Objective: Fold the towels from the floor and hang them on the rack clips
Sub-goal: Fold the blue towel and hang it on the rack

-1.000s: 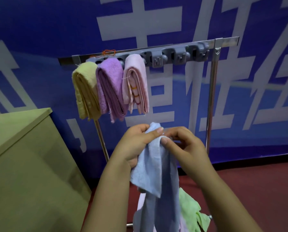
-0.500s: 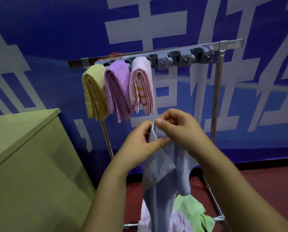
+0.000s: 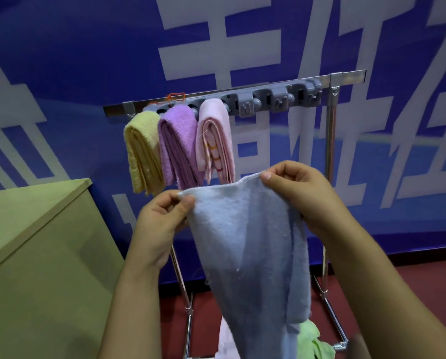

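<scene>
A person's two bare forearms are reaching up from the bottom of the view; the left hand [image 3: 162, 224] is pinching one upper corner of a pale blue terry towel [image 3: 250, 244] between thumb and curled fingers, and the right hand [image 3: 294, 193], raised a little higher, is pinching the other upper corner the same way; the towel is hanging spread between them, draping down in front of a chrome metal rack [image 3: 329, 161]; a grey plastic clip bar [image 3: 273, 95] is running along the rack's top rail; a folded yellow towel [image 3: 143, 151], a folded purple towel [image 3: 179, 146] and a folded pink towel [image 3: 215, 141] are hanging side by side from its left clips, touching one another; a light green cloth [image 3: 312, 343] and a pale pink cloth [image 3: 225, 343] are lying on the dark red floor [image 3: 398, 286] beneath; a tan wooden cabinet [image 3: 35, 255] is standing at left; a blue banner with white characters [image 3: 87, 60] is filling the background.
</scene>
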